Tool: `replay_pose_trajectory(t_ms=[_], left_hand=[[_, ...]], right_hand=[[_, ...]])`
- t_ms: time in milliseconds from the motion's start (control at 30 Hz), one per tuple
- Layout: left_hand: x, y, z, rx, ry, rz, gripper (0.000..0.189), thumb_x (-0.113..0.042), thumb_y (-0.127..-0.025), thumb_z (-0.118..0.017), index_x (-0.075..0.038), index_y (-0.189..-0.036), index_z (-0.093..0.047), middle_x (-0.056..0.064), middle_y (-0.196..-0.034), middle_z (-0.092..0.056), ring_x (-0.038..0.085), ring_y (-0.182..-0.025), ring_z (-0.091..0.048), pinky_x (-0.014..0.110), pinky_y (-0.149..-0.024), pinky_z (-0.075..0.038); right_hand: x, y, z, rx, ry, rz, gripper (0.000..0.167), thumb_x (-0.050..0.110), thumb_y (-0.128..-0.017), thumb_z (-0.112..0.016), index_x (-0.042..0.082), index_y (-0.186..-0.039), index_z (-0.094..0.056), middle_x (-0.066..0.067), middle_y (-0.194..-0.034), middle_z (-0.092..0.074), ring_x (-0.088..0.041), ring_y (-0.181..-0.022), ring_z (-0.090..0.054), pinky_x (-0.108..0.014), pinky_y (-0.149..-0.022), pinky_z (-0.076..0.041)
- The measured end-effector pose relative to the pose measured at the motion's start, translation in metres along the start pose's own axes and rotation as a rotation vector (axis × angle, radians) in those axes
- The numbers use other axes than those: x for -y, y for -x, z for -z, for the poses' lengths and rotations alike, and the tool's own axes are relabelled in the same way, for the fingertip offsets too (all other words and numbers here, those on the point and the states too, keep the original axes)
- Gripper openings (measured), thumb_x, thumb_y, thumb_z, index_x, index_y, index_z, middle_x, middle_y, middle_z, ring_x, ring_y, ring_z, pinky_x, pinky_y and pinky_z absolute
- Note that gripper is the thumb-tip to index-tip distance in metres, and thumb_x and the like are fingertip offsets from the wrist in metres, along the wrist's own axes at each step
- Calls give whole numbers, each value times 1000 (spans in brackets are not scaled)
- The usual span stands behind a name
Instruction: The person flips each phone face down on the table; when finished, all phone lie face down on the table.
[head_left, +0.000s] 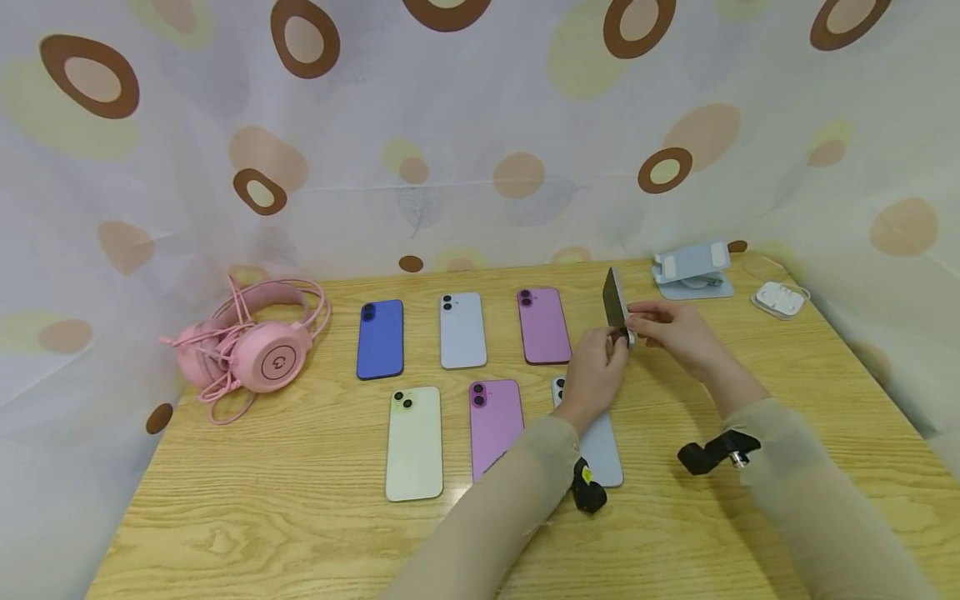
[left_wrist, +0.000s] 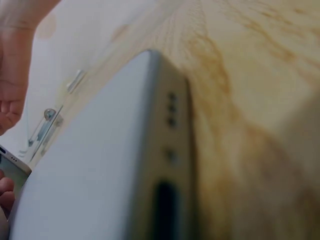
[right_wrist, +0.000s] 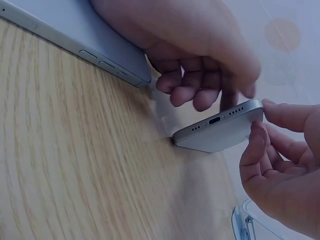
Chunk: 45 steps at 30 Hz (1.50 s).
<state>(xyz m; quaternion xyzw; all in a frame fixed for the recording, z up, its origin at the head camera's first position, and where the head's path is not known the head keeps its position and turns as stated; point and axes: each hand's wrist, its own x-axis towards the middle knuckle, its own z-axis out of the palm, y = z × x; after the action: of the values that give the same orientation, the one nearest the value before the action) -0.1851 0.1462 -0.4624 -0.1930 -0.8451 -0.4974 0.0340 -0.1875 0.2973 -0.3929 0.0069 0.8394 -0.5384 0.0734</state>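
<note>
A pale smartphone [head_left: 615,302] stands tilted up on edge, its dark face to the left and pale back to the right. My right hand [head_left: 678,332] pinches one end corner between thumb and fingers. At the phone's near end, my left hand [head_left: 594,373] holds its edge with curled fingers. In the right wrist view the phone's port end [right_wrist: 215,120] faces the camera. Under my left forearm lies a light blue phone [head_left: 603,450], partly hidden; it looms large as a pale phone [left_wrist: 95,150] in the left wrist view.
Left of my hands lie blue [head_left: 381,342], white [head_left: 463,333], dark pink [head_left: 544,329], pale yellow [head_left: 415,450] and lilac [head_left: 497,425] phones. Pink headphones [head_left: 270,357] sit far left. A light blue folding stand [head_left: 693,271] and white earphones [head_left: 780,298] are at the back right.
</note>
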Motion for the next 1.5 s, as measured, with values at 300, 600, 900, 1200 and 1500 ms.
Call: replay_pose_trajectory(t_ms=[300, 600, 900, 1200, 1500], left_hand=[[0, 3, 2, -41, 99, 12, 49, -37, -101, -37, 1, -127, -53, -2, -94, -50, 7, -76, -49, 18, -65, -43], [3, 3, -1, -99, 36, 53, 15, -24, -94, -50, -10, -88, -53, -4, -85, -44, 9, -71, -43, 19, -58, -36], [2, 0, -3, -35, -244, 62, 17, -22, -92, -53, -11, -79, -56, -3, -77, -49, 9, -68, -45, 19, -59, -38], [0, -2, -3, 7, -355, 87, 21, -22, -95, -52, -9, -81, -61, -1, -79, -53, 10, -69, -49, 23, -62, -43], [-2, -2, -2, 32, -417, 85, 23, -23, -96, -53, -6, -86, -65, -1, -80, -56, 9, -70, -51, 22, -61, -44]], right_hand=[[-10, -2, -4, 92, 48, -7, 48, 26, -98, -56, -7, -132, -50, -13, -110, -57, -17, -90, -55, -31, -78, -51], [-23, -2, -5, 113, 193, -99, 59, 32, -97, -57, -15, -132, -44, -29, -122, -54, -23, -97, -58, -30, -77, -51], [-26, -4, -2, 45, 288, -183, 67, 29, -91, -65, -18, -132, -38, -23, -109, -54, -24, -89, -57, -29, -73, -51], [-29, -4, -6, -22, 311, -183, 65, 31, -88, -68, -17, -124, -43, -18, -97, -56, -20, -78, -56, -26, -65, -48], [-30, -4, -7, -54, 367, -169, 63, 30, -88, -69, -16, -123, -44, -13, -89, -57, -19, -74, -54, -28, -64, -44]])
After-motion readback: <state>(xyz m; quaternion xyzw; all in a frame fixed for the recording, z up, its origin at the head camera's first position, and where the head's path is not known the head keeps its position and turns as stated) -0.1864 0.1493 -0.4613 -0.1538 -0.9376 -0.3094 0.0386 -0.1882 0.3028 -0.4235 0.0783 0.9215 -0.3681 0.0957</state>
